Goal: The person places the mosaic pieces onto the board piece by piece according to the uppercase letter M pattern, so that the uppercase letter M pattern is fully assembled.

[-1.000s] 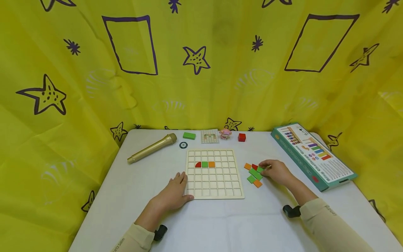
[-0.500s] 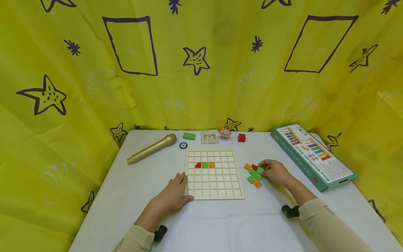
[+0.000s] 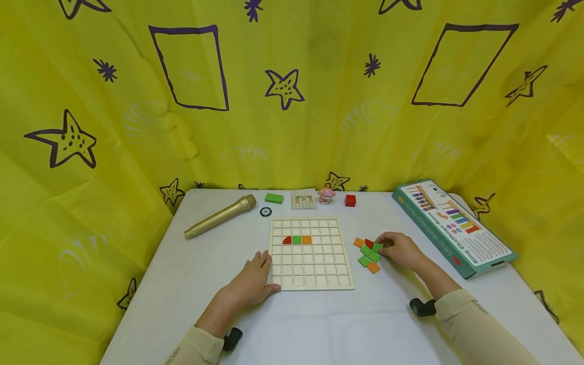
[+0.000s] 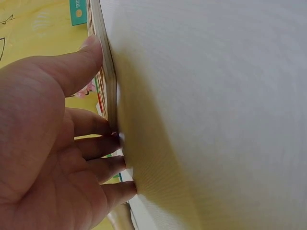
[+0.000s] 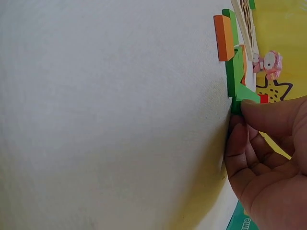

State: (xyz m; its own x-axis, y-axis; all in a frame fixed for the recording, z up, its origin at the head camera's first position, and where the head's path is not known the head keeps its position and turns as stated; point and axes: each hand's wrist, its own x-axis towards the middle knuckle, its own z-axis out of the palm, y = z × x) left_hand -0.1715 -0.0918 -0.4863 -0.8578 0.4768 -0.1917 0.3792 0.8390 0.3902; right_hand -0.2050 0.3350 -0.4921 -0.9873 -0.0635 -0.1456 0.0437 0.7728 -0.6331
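A pale wooden grid board lies at the middle of the table. In one of its rows sit a red curved tile, a green square tile and an orange square tile. My left hand rests at the board's near left corner, thumb along the front edge, fingers extended by the left side. To the right of the board, my right hand pinches a green tile between thumb and fingers, at the edge of a cluster of green, orange and red tiles.
Behind the board are a green block, a round chip, a pattern card, a pink figurine and a red cube. A gold microphone lies left; a game box lies right.
Green tiles at my right fingertips have shifted slightly, and a dividing line now shows in the middle green piece. The left hand and the board keep their places.
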